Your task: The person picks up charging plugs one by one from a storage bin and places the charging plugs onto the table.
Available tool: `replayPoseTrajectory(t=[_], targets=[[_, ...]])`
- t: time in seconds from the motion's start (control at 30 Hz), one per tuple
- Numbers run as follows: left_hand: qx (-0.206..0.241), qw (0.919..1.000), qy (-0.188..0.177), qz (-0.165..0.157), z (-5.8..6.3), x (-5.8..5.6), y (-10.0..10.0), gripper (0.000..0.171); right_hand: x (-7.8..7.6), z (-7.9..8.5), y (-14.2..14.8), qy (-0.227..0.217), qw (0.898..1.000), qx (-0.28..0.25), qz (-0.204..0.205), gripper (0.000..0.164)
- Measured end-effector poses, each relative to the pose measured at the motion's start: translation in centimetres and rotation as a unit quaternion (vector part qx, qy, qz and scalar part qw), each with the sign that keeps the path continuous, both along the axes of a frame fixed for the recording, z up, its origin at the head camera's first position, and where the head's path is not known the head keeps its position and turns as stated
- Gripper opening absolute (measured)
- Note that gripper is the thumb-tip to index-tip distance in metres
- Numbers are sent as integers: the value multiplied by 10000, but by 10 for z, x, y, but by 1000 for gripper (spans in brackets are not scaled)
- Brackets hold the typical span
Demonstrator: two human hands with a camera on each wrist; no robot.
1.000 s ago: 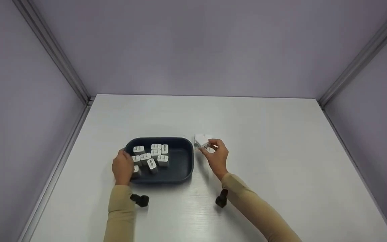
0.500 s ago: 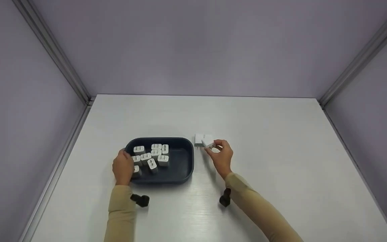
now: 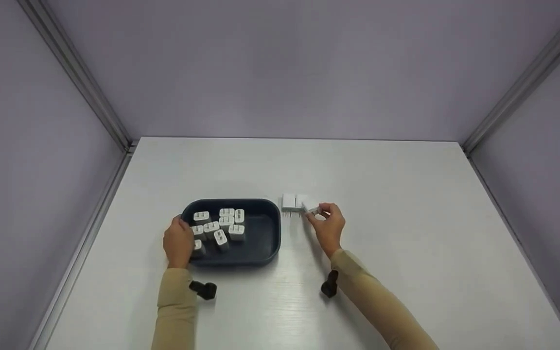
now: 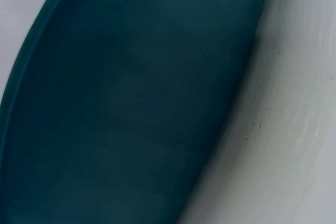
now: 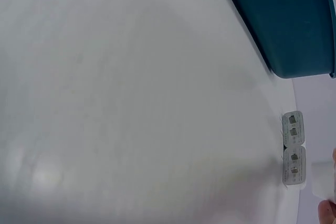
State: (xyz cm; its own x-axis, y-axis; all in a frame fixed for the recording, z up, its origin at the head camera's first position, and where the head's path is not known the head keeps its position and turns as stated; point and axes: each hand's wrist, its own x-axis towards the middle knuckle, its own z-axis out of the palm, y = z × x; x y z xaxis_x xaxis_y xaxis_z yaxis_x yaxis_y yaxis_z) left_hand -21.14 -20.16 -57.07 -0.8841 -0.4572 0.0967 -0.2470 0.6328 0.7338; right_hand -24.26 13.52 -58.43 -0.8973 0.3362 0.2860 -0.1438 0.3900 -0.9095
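My left hand (image 3: 178, 243) grips the left end of a dark blue-green tray (image 3: 272, 243). The tray's wall (image 4: 131, 98) fills much of the left wrist view. Several white plug chargers (image 3: 236, 230) stand in the tray, mostly in its left and middle part. Just right of the tray, two white chargers (image 3: 288, 201) lie side by side on the table, prongs toward me; the right wrist view shows printed labels on these chargers (image 5: 294, 165). My right hand (image 3: 327, 228) pinches another white charger (image 3: 313, 209) between thumb and fingers, right beside that pair.
The white table (image 3: 406, 218) is bounded by pale walls (image 3: 280, 73) at the back and both sides. Black wrist cameras (image 3: 204, 290) stick out from both sleeves, low over the table.
My right hand has moved to the right with the charger it pinches, uncovering the two chargers lying on the table. The left hand and the tray have stayed in place.
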Motion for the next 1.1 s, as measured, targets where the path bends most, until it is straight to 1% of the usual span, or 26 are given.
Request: replayPoseTrajectory(t=[0.13,0.27,0.43,0.63,0.77,0.9,1.1], targets=[[88,10000,-4,-2,-1,0,-1,43,-1,1,2,-51,10000,-46,-61,31],[85,10000,-4,44,-1,0,0,43,-3,1,2,-152,9996,-149,-170,30],[23,9999,113,69,0,0,1,41,-6,1,4,-241,9987,-318,-309,30],[22,9999,146,55,-1,1,2,41,-10,-3,8,-610,9955,-489,-534,31],[41,9999,125,39,-1,1,3,41,-12,-4,11,-860,9935,-497,-557,31],[5,9999,102,-7,0,2,2,41,-15,-4,11,-995,9923,-502,-548,33],[66,9999,-136,-38,0,2,2,44,-16,-5,10,-1117,9912,-249,-665,34]])
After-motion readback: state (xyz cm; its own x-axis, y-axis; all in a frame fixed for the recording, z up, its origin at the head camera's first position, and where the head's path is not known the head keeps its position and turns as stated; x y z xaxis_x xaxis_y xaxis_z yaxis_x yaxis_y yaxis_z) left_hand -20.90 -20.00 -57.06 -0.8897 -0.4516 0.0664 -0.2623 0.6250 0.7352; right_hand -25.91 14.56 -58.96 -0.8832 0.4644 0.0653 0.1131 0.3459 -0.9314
